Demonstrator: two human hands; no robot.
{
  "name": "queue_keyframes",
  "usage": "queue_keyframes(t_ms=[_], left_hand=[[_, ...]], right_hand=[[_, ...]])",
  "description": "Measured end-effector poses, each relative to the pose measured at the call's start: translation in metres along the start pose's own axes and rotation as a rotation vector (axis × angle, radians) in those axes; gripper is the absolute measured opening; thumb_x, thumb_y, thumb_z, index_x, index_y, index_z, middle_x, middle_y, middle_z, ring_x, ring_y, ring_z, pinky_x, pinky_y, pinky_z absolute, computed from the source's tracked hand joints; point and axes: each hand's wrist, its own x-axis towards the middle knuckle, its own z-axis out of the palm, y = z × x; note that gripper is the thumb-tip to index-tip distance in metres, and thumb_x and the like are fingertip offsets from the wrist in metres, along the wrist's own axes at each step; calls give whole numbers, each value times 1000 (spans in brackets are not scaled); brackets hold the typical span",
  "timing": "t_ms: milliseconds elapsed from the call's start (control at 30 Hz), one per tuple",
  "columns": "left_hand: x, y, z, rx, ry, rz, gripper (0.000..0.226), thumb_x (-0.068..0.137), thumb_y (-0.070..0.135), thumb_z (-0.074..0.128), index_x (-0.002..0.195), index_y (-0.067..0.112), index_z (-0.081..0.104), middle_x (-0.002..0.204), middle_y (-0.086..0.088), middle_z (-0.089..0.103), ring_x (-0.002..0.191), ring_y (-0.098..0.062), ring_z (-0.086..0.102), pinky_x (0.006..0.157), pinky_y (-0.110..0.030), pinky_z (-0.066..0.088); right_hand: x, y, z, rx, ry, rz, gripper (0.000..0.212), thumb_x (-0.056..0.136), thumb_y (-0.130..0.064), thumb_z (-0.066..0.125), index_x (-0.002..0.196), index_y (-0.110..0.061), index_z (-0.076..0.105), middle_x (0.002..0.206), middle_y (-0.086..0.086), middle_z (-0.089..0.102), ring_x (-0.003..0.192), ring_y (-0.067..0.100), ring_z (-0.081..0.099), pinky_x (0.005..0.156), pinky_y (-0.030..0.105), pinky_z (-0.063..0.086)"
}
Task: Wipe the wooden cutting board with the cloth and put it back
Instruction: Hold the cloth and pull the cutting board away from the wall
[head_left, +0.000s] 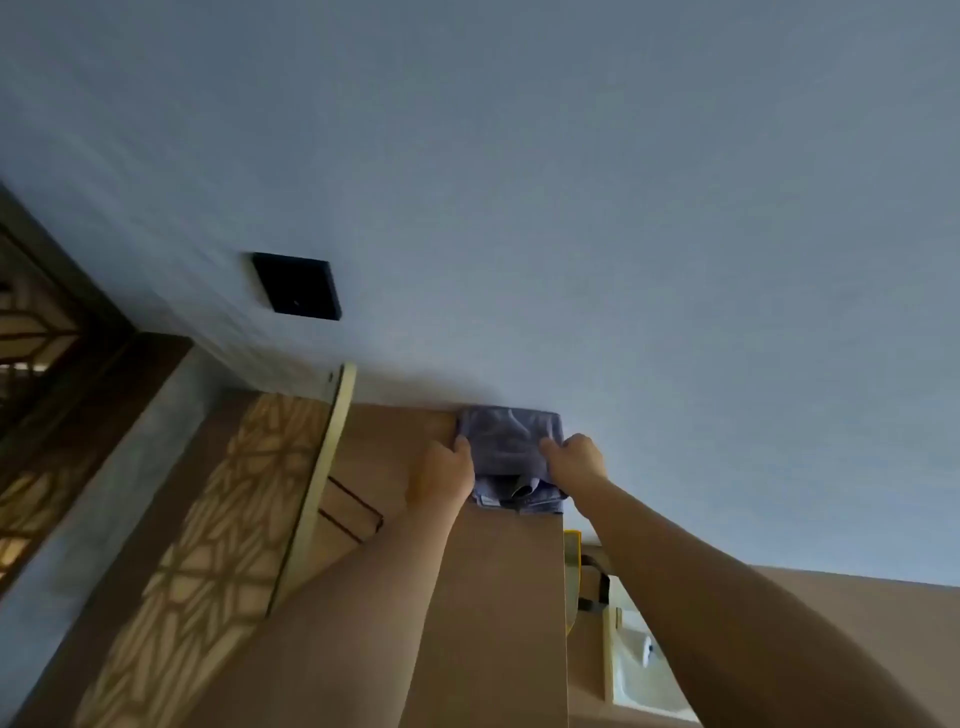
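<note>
My left hand (445, 470) grips the left edge of the cloth (511, 457), fingers curled over the fabric with the thumb side toward me. My right hand (574, 460) clutches the cloth's right side in the same way, knuckles up, fingers closed into the folds. Both of my bare forearms reach far up from the near bottom of the view, the left one crossing in front of a tall brown panel.

The cloth is blue-grey, folded and bunched, lying at the top of that brown cabinet (511, 597), right where the cabinet meets the pale blue ceiling (571, 182). A loose corner of it hangs down between my hands.

I cannot see any wooden cutting board from here.

To the left of the cabinet a cream-coloured strip (322, 467) runs diagonally, and beyond it a wall carries a patterned play of light. A black square plate (297, 286) sits on the ceiling farther left. At the far left edge there is a dark wooden lattice frame (31, 332).
</note>
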Motion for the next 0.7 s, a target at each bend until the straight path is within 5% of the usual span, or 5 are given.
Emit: queue_keyframes(t_ms=[133, 233, 367, 533, 700], left_hand=[[28, 3, 16, 61, 48, -19, 52, 100, 43, 52, 113, -5, 67, 101, -22, 74, 91, -39, 71, 67, -36, 49], [39, 7, 29, 178, 25, -18, 49, 94, 43, 63, 115, -2, 67, 106, -20, 75, 96, -38, 71, 68, -36, 49], [46, 7, 38, 259, -14, -32, 41, 90, 33, 69, 117, 2, 67, 110, -18, 74, 101, -37, 71, 77, -39, 55], [46, 6, 41, 32, -54, -128, 18, 85, 14, 67, 98, 2, 66, 90, -17, 72, 89, -39, 72, 72, -41, 58], [23, 3, 29, -295, 9, -79, 8, 92, 9, 62, 90, 4, 57, 78, -10, 59, 74, -29, 61, 61, -36, 46]], right_hand=[[27, 7, 16, -14, 34, 104, 47, 92, -39, 67, 114, 2, 61, 103, 18, 64, 89, 35, 65, 68, 38, 52], [37, 15, 27, -63, 51, 159, 52, 84, -43, 76, 111, -2, 61, 108, 19, 63, 96, 39, 66, 81, 44, 58], [40, 19, 33, 14, 81, 149, 43, 81, -33, 80, 100, -4, 54, 89, 12, 64, 73, 28, 63, 58, 36, 51], [35, 8, 29, 196, -27, 171, 22, 77, -22, 73, 77, -6, 58, 66, 8, 62, 61, 24, 61, 54, 32, 49], [11, -6, 7, 639, -267, 174, 34, 74, -15, 74, 103, 2, 70, 94, 25, 78, 86, 37, 77, 74, 43, 64]])
